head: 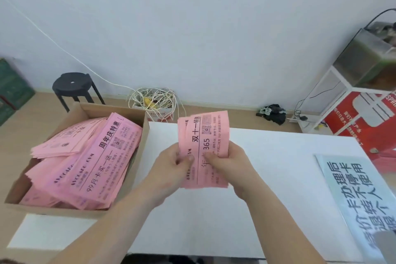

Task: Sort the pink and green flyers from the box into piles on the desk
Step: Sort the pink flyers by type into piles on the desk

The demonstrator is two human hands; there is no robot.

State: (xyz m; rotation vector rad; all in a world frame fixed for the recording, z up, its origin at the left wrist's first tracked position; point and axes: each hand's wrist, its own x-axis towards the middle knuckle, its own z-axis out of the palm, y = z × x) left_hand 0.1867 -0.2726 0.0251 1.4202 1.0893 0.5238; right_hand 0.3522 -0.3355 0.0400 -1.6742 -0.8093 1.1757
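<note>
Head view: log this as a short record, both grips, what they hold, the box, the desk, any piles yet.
left grip: holds the pink flyer stack by its left edge, thumb on top
right grip: holds the same stack's right edge
box: open cardboard, left of the stack, holding loose pink flyers
green flyers: none visible
desk: white
sorted piles: none in view yet
sign: printed sheet on the desk's right

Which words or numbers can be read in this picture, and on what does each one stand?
"双十一特惠", "365": held pink flyers, gripped by left hand and right hand.
"周年庆特惠!", "99月卡买一送一": top flyer in the box.
"办理后", "不停卡", "人使用": sign on the desk, partly cut off.
Small print on the flyers and red carton lettering: too blurred to read.
</note>
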